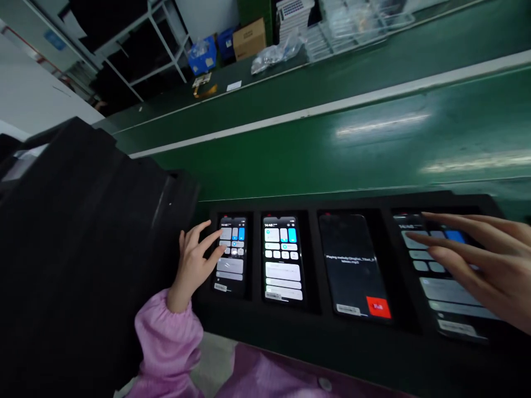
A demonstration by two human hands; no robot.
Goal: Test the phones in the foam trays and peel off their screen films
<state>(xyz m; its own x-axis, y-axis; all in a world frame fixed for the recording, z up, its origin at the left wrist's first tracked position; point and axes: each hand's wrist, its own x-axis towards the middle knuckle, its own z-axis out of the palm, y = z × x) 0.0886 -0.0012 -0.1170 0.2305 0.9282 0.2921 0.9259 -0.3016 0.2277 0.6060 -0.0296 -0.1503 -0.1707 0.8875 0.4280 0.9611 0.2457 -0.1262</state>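
Observation:
Several phones lie face up in a black foam tray (257,313). My left hand (196,262) has its fingers apart over the upper left of the leftmost phone (230,269), whose panel of tiles is lit. Beside it, the second phone (283,271) shows a similar bright panel. The third phone (352,276) has a dark screen with white text and a red box at its lower right. Over the rightmost phone (446,293), my right hand (489,260) spreads its fingers near the top tiles and covers part of the screen. Neither hand holds anything.
A stack of black foam trays (95,237) rises at the left. Past the phones runs a green bench (265,160) with a pale strip. Farther back are a blue bin (202,58), a cardboard box (249,40), plastic bags (276,54) and clear trays (352,30).

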